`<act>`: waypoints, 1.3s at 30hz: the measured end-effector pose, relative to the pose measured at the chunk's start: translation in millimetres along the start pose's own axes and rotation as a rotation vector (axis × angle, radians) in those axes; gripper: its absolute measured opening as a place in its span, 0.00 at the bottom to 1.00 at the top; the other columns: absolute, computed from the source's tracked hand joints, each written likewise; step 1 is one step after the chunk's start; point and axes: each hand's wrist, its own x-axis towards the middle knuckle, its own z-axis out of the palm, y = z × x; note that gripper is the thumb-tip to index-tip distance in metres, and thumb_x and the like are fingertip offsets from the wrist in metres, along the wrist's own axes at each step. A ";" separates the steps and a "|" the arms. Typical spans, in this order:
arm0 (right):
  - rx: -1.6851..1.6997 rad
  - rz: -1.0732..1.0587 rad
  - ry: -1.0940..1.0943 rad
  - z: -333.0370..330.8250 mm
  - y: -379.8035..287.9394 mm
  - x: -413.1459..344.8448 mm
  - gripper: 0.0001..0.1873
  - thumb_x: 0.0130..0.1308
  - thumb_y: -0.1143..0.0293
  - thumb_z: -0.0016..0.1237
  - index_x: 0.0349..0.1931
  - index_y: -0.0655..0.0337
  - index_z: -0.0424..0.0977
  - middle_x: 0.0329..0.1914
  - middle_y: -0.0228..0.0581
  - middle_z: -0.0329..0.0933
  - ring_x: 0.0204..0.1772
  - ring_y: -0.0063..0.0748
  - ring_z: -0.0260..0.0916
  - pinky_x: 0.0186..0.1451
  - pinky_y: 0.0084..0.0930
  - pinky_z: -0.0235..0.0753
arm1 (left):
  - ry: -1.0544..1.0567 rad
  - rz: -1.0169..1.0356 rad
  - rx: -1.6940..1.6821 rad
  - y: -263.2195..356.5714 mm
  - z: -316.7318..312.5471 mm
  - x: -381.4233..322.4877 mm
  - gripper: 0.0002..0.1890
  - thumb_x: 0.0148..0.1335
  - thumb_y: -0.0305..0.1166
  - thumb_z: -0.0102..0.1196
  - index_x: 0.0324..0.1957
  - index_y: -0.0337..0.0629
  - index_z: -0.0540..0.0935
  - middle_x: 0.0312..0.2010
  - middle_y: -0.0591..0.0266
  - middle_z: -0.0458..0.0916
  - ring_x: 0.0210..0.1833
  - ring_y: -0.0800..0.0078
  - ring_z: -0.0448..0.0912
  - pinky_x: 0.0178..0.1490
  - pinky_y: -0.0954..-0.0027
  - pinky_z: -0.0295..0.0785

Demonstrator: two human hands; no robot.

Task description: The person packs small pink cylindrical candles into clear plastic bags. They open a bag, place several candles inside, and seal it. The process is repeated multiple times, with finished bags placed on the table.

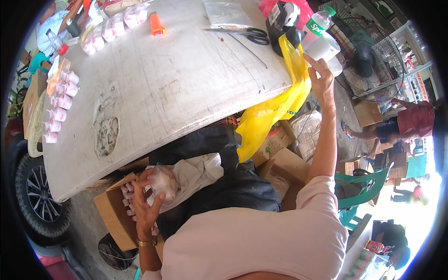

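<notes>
My left hand (147, 199) is over my lap, its fingers and thumb around a clear-plastic-wrapped bundle (163, 182) with pale pinkish contents. A light cloth (201, 171) lies under the bundle, over dark clothing. My right hand (321, 75) is raised at the table's right edge, index finger extended and the other fingers partly curled, with nothing clearly held. Its fingertip is near a white roll (323, 47) and the yellow plastic bag (271, 115) hanging off the edge. A black tape dispenser (281, 29) stands just beyond. Whether the fingertip touches any of these I cannot tell.
The worn white table (168, 87) bears rows of small pink-white wrapped packs (64, 101), an orange cutter (157, 24), black-handled scissors (257, 36) and clear plastic bags (226, 14). An open carton (115, 213) of small packs is beside my left hand. A floor fan (365, 63) stands right; people are farther off.
</notes>
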 end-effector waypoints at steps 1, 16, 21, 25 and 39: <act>-0.026 -0.012 0.008 -1.4 5.3 0.9 0.26 0.61 0.84 0.47 0.58 0.47 0.80 0.29 0.37 0.65 0.34 0.28 0.66 0.46 0.24 0.73 | 0.006 -0.003 0.015 0.5 0.4 -0.7 0.22 0.56 0.29 0.65 0.51 0.44 0.71 0.65 0.50 0.70 0.66 0.57 0.70 0.58 0.57 0.75; 1.047 0.705 -0.669 -13.0 -174.8 -82.5 0.26 0.60 0.75 0.56 0.60 0.72 0.73 0.33 0.36 0.76 0.37 0.25 0.70 0.44 0.23 0.69 | 0.139 0.273 0.143 -23.6 11.7 -16.5 0.24 0.57 0.29 0.64 0.55 0.42 0.71 0.64 0.45 0.70 0.66 0.52 0.70 0.66 0.55 0.67; 1.442 0.963 -1.208 42.3 -274.5 -115.8 0.28 0.62 0.72 0.58 0.63 0.72 0.70 0.32 0.35 0.73 0.41 0.30 0.71 0.48 0.28 0.71 | 0.239 0.314 0.190 -15.1 19.1 -20.8 0.23 0.56 0.31 0.66 0.53 0.40 0.73 0.61 0.42 0.73 0.65 0.47 0.70 0.67 0.53 0.63; 1.590 1.108 -1.278 67.1 -318.0 -120.0 0.25 0.66 0.76 0.54 0.64 0.69 0.70 0.33 0.30 0.71 0.41 0.27 0.71 0.50 0.23 0.70 | 0.308 0.313 0.254 -12.2 20.1 -21.2 0.25 0.54 0.32 0.67 0.53 0.39 0.73 0.62 0.41 0.72 0.64 0.45 0.71 0.68 0.51 0.62; 1.561 1.475 -1.178 58.1 -334.4 -131.6 0.25 0.68 0.74 0.53 0.64 0.69 0.68 0.31 0.31 0.71 0.41 0.28 0.69 0.49 0.32 0.72 | 0.314 0.334 0.428 -17.5 21.1 -21.1 0.25 0.55 0.42 0.68 0.52 0.41 0.77 0.72 0.38 0.57 0.71 0.43 0.65 0.73 0.33 0.47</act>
